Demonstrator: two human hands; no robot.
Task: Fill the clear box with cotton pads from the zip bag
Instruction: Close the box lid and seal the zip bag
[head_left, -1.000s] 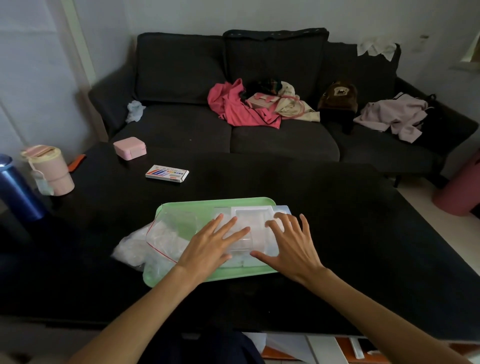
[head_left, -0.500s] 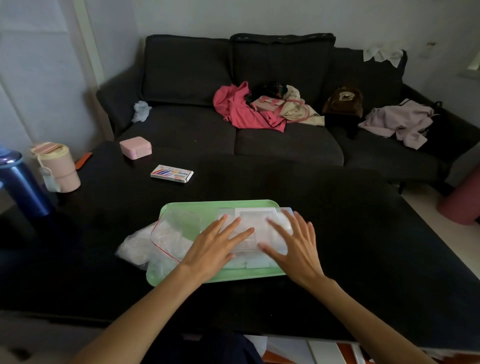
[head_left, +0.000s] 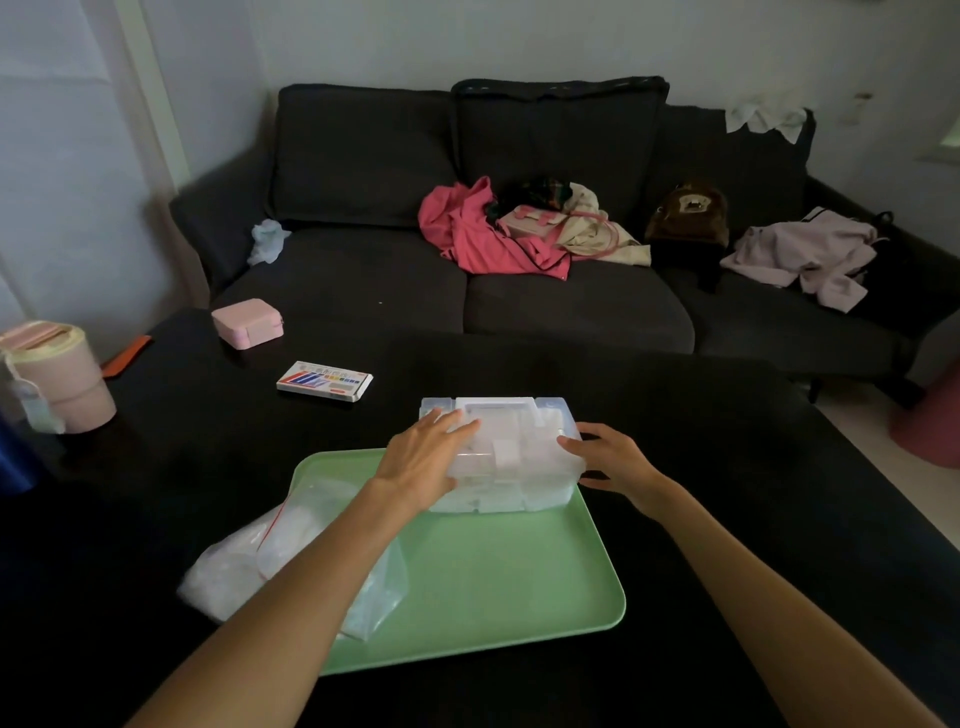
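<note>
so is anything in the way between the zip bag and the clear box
Only the left forearm, which crosses over the zip bag. Both hands rest on the clear box, the left hand on its closed lid.

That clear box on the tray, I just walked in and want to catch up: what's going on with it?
A person has both hands on the clear box at the far edge of the green tray: the left hand lies over its top and left side, and the right hand touches its right end. The box looks closed and packed with white pads. The zip bag lies at the tray's left edge, under the left forearm, with pads inside.
</note>
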